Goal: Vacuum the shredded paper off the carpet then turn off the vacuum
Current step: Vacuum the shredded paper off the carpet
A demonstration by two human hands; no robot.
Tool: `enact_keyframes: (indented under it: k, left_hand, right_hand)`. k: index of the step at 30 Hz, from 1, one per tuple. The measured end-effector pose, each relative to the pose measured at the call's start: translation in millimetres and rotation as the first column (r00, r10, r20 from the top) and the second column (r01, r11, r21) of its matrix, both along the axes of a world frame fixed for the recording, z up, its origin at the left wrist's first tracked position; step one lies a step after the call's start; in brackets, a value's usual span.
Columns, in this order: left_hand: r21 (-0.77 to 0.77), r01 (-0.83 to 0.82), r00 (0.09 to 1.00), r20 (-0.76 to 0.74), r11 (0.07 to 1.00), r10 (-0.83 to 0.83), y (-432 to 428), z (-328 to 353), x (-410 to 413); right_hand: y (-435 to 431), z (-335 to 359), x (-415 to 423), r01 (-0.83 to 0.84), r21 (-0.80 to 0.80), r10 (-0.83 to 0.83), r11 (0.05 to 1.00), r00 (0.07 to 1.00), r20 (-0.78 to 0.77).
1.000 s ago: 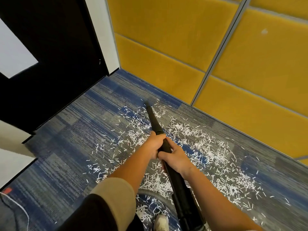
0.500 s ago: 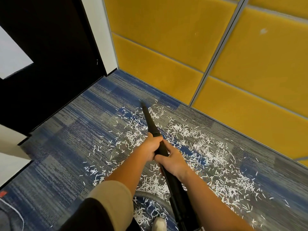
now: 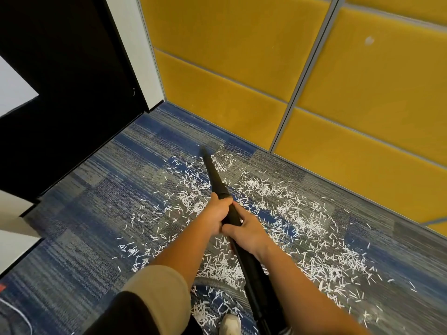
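Observation:
A long black vacuum wand slants from the bottom centre up to its narrow tip near the far edge of the paper. My left hand grips the wand at its collar, and my right hand grips it just behind. White shredded paper lies scattered over the blue and grey carpet, thickest to the right of the wand and below my hands. A grey ribbed hose curves behind my arms.
A yellow padded wall with grey seams runs along the far side. A black door and a white frame stand at the left. My shoe shows at the bottom, and a white cable lies at the bottom left.
The wand tip has slid forward and slightly left toward the far edge of the paper. Both hands kept their hold on the wand.

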State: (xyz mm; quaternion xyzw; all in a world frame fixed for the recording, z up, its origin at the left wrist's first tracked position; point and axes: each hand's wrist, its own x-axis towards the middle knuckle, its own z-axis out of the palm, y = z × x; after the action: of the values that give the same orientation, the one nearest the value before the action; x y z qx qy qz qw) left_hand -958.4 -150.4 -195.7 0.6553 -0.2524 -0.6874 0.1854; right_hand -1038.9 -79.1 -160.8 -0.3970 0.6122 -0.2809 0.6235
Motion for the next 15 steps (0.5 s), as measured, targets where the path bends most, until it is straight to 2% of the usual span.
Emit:
enact_keyframes:
  k: [7, 15]
  left_hand:
    - [-0.017, -0.068, 0.997, -0.025, 0.998, 0.068, -8, -7, 9]
    - [-0.001, -0.045, 0.997, -0.056, 0.999, 0.045, -10, -3, 15]
  right_hand:
    - [-12, -1, 5, -0.038, 0.012, 0.037, 0.999, 0.999, 0.008]
    - [-14, -1, 8, -0.059, 0.046, 0.058, 0.997, 0.998, 0.021]
